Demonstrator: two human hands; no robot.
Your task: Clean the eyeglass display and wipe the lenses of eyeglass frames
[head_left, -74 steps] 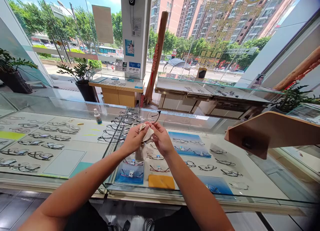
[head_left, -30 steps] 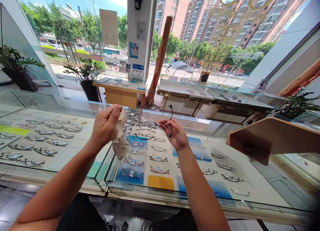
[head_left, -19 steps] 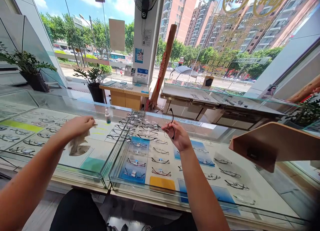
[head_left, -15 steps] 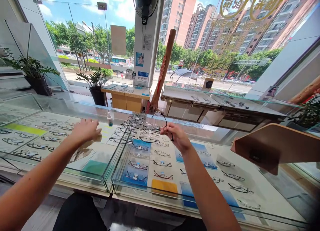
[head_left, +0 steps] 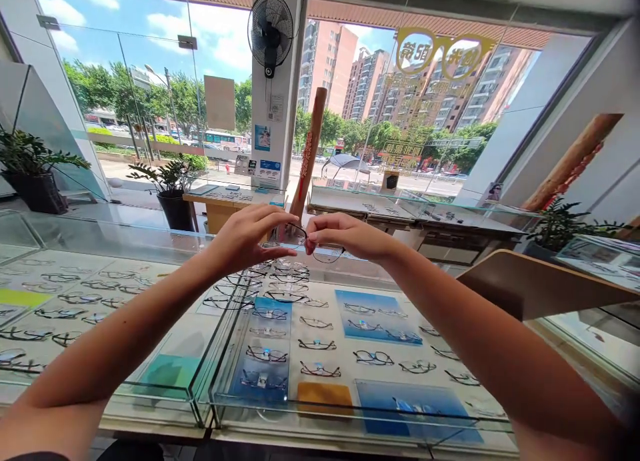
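Both hands hold one pair of thin dark-framed glasses [head_left: 327, 253] in the air over the glass display counter [head_left: 210, 408]. My left hand [head_left: 250, 238] pinches the frame's left side. My right hand [head_left: 345, 236] pinches its right side, and one lens hangs just below the fingers. A row of several dark-framed glasses [head_left: 277, 281] lies on the counter top right beneath the hands. The wiping cloth is not in view.
Inside the counter lie rows of glasses on blue mats [head_left: 377, 314] and an orange pad [head_left: 325, 394]. A tilted wooden board [head_left: 540, 284] stands at the right. Potted plants [head_left: 170, 181] and further showcases stand by the windows, and a fan [head_left: 270, 28] hangs on the pillar.
My left hand put the cloth down on the counter to the left, then came back and took the frame beside my right hand. The glasses were raised and the view tilted up.
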